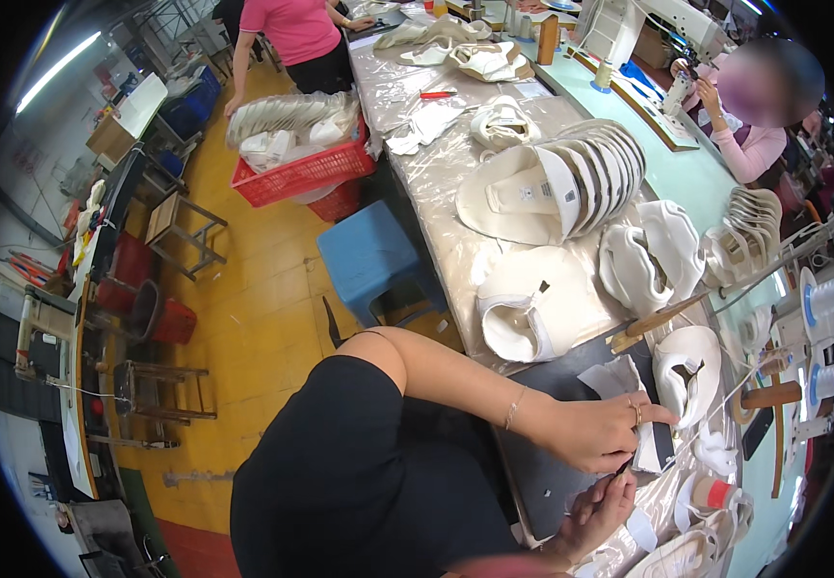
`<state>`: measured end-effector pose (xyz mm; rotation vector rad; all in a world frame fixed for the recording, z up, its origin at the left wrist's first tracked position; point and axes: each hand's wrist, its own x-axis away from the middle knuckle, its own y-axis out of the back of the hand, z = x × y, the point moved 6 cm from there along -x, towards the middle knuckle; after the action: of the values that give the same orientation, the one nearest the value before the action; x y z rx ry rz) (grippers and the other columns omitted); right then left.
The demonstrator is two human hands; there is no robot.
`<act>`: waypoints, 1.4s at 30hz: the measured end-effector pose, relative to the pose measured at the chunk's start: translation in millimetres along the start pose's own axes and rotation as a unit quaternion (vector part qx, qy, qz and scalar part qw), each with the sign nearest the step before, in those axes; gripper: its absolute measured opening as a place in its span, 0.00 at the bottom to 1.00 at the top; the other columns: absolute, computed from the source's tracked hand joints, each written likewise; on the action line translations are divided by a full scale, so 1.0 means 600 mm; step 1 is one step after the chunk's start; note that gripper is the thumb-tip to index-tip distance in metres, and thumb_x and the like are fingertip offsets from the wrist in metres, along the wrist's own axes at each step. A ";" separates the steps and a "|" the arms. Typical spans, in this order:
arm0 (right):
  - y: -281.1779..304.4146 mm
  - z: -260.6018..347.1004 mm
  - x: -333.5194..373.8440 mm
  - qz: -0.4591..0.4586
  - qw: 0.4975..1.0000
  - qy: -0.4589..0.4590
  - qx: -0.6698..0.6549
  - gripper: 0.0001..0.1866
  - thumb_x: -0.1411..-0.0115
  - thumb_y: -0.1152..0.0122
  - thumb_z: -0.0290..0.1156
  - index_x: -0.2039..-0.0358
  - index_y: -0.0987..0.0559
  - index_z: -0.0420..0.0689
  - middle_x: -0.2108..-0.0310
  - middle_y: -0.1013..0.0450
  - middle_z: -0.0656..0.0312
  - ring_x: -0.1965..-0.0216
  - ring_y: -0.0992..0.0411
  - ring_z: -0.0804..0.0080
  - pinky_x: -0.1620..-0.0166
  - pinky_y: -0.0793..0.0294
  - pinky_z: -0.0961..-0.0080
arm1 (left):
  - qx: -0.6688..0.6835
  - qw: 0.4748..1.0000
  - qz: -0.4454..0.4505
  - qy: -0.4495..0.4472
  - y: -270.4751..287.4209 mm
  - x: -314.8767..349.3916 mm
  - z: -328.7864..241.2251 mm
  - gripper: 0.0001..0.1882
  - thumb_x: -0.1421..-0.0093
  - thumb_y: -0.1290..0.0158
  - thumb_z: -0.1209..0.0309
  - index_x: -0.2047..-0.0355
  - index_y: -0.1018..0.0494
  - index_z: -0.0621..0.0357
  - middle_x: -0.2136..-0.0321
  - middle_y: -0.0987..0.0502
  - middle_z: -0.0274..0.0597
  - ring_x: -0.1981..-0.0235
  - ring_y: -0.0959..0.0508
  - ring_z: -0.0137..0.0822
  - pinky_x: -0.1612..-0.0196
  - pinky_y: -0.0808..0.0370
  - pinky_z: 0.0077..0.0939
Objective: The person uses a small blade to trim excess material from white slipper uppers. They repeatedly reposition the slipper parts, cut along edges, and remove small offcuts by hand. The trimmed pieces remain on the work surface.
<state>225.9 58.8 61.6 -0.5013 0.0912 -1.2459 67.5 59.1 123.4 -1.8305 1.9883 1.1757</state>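
Observation:
My left hand [598,429], with a ring and a bracelet, reaches over the dark work mat [542,482]. Its index finger is stretched out towards a white shoe upper [687,376], and the other fingers curl down onto a white piece [645,453] with a dark strip beside it. Just below, my right hand [602,509] is closed, with a thin dark tool [621,468] between the fingertips; its kind is too small to tell. The fingertips of both hands nearly meet. A pale grey-white flat piece [612,377] lies just beyond my left hand.
Stacked white shoe uppers [523,193] cover the plastic-sheeted table. Thread spools [826,299] stand at the right. A blue stool [373,252] and a red basket [301,175] of shoe parts are at the left. One person in pink stands far off; another sits at a sewing machine [677,96].

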 end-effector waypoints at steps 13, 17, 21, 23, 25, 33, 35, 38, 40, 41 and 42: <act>-0.021 0.002 0.025 -0.029 0.998 0.057 0.023 0.13 0.31 0.48 0.32 0.51 0.29 0.39 0.82 0.37 0.70 0.88 0.46 0.90 0.86 0.48 0.90 | -0.018 0.998 -0.023 0.048 0.064 -0.039 0.017 0.07 0.49 0.44 0.74 0.82 0.25 0.60 0.38 0.35 0.54 0.43 0.33 0.52 0.42 0.36 0.40; 0.045 0.025 0.047 -0.125 0.971 0.145 0.141 0.15 0.29 0.53 0.36 0.49 0.30 0.39 0.80 0.38 0.69 0.88 0.47 0.89 0.86 0.49 0.90 | -0.053 0.997 0.042 0.034 0.118 -0.070 0.018 0.07 0.51 0.45 0.77 0.84 0.27 0.60 0.36 0.37 0.50 0.40 0.35 0.49 0.44 0.34 0.37; 0.135 0.009 0.034 -0.276 0.925 0.091 0.246 0.16 0.28 0.55 0.36 0.48 0.30 0.39 0.76 0.34 0.68 0.84 0.42 0.89 0.81 0.44 0.88 | -0.083 0.991 0.106 0.004 0.125 -0.087 -0.004 0.08 0.52 0.45 0.78 0.85 0.31 0.63 0.36 0.37 0.50 0.39 0.35 0.48 0.45 0.31 0.39; 0.145 0.003 0.014 -0.281 0.879 0.067 0.380 0.18 0.30 0.52 0.37 0.46 0.28 0.38 0.71 0.29 0.60 0.70 0.29 0.71 0.64 0.30 0.76 | -0.127 0.983 0.129 -0.018 0.122 -0.094 -0.020 0.09 0.52 0.45 0.79 0.86 0.32 0.63 0.36 0.36 0.50 0.41 0.33 0.48 0.44 0.31 0.40; 0.135 -0.001 -0.008 -0.274 0.843 0.023 0.462 0.19 0.31 0.50 0.37 0.45 0.28 0.37 0.63 0.26 0.53 0.59 0.26 0.60 0.53 0.28 0.68 | -0.188 0.968 0.158 -0.049 0.121 -0.099 -0.039 0.08 0.52 0.44 0.79 0.84 0.32 0.64 0.38 0.35 0.49 0.43 0.31 0.49 0.44 0.30 0.39; -0.047 0.137 -0.002 -0.039 0.791 0.343 0.505 0.26 0.49 0.29 0.37 0.49 0.22 0.43 0.46 0.31 0.53 0.43 0.33 0.53 0.41 0.38 0.61 | -0.244 0.936 0.216 -0.135 0.093 -0.089 -0.072 0.10 0.51 0.38 0.73 0.75 0.28 0.62 0.42 0.34 0.48 0.47 0.28 0.43 0.50 0.29 0.40; -0.076 0.143 -0.008 0.023 0.776 0.351 0.524 0.25 0.51 0.29 0.39 0.53 0.21 0.44 0.51 0.27 0.55 0.46 0.31 0.57 0.41 0.38 0.61 | -0.229 0.943 0.205 -0.130 0.076 -0.075 -0.063 0.10 0.50 0.38 0.72 0.74 0.28 0.63 0.44 0.32 0.47 0.49 0.27 0.44 0.50 0.29 0.38; -0.089 0.135 -0.017 0.056 0.778 0.340 0.526 0.18 0.52 0.28 0.38 0.61 0.19 0.44 0.64 0.23 0.61 0.57 0.26 0.63 0.47 0.35 0.63 | -0.154 0.982 0.113 0.001 0.073 -0.047 -0.028 0.10 0.47 0.38 0.71 0.72 0.28 0.64 0.51 0.29 0.48 0.54 0.26 0.46 0.51 0.29 0.33; -0.078 0.128 -0.014 0.047 0.796 0.315 0.515 0.20 0.54 0.27 0.36 0.60 0.19 0.43 0.63 0.23 0.60 0.57 0.26 0.61 0.48 0.34 0.63 | -0.077 0.987 -0.001 0.144 0.086 -0.017 0.001 0.14 0.37 0.44 0.62 0.69 0.27 0.63 0.63 0.25 0.44 0.63 0.24 0.41 0.55 0.29 0.27; -0.073 0.126 -0.011 0.039 0.806 0.309 0.504 0.21 0.55 0.26 0.34 0.60 0.19 0.43 0.63 0.23 0.59 0.57 0.26 0.61 0.48 0.33 0.63 | 0.042 0.971 0.022 0.234 0.074 0.001 0.019 0.16 0.35 0.47 0.60 0.69 0.26 0.63 0.65 0.25 0.42 0.63 0.25 0.37 0.56 0.29 0.27; -0.070 0.122 -0.008 0.037 0.807 0.307 0.504 0.20 0.55 0.26 0.34 0.60 0.19 0.43 0.63 0.22 0.60 0.58 0.25 0.61 0.48 0.33 0.63 | 0.162 0.935 0.051 0.313 0.059 0.019 0.031 0.18 0.33 0.50 0.57 0.68 0.26 0.62 0.66 0.25 0.40 0.64 0.25 0.34 0.57 0.29 0.26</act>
<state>211.5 76.5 142.9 0.8401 -0.0163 -1.1527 26.2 59.8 118.5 -2.1012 2.4294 0.2389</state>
